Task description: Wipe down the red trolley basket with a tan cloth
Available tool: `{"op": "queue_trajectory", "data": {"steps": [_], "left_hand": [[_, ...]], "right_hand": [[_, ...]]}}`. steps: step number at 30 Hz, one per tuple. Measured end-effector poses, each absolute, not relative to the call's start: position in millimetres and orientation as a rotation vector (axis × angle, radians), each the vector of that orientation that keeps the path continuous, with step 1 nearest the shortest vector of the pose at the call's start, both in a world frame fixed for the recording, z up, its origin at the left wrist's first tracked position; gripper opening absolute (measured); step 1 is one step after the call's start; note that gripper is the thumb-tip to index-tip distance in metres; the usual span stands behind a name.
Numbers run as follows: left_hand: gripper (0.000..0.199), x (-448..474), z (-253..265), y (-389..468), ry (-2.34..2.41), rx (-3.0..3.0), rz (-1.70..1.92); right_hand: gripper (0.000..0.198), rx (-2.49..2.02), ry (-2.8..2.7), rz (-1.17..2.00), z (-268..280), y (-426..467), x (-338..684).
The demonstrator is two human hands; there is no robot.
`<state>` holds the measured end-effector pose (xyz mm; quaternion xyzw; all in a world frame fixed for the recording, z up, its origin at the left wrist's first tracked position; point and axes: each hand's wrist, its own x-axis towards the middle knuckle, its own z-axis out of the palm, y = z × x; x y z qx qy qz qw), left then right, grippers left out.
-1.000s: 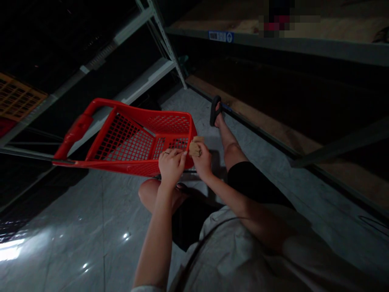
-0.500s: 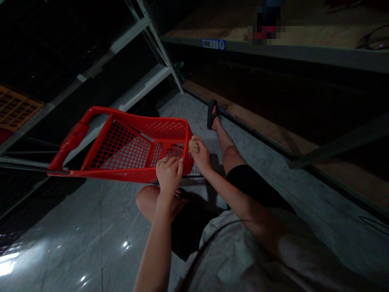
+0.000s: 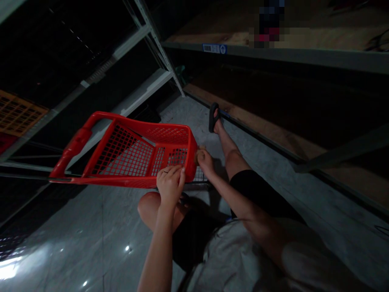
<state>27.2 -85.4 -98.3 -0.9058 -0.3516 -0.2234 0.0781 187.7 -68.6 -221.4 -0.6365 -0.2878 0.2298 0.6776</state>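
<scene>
A red plastic shopping cart (image 3: pixel 146 180) stands in front of me, its mesh basket open at the top. My left hand (image 3: pixel 170 184) is closed over the near side rim, close to the basket's right end. In my right hand (image 3: pixel 206 162) is a folded tan cloth (image 3: pixel 200 151), held against the outside of that end wall. The fingers of this hand partly cover the cloth.
Metal shelving (image 3: pixel 164 56) rises behind the cart, and a wooden shelf (image 3: pixel 231 38) with a blue label (image 3: pixel 214 48) runs along the right. An orange crate (image 3: pixel 20 113) sits at far left. My sandalled foot (image 3: pixel 215 117) rests on the grey floor (image 3: pixel 121 235) beside the lower shelf.
My right hand has moved slightly down along the cart's end wall with the cloth. My left hand keeps its hold on the rim. The whole view has shifted a little.
</scene>
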Motion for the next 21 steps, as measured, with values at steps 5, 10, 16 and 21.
{"op": "queue_trajectory", "data": {"steps": [5, 10, 16, 21], "left_hand": [[0.024, 26, -98, -82, -1.0, -2.744, -0.593], [0.028, 28, -97, -80, -1.017, -2.747, -0.548], [0.026, 27, -95, -82, -1.033, -2.758, -0.549], [0.028, 28, -95, -83, -1.056, -2.751, -0.543]], "right_hand": [[0.034, -1.276, -0.765, 0.42, -166, -36, 207], [0.031, -1.375, -0.687, 0.497, -210, -51, 204], [0.024, -1.456, -0.632, 0.578, -240, -63, 203], [0.034, -1.322, -0.804, 0.432, -172, -12, 232]]}}
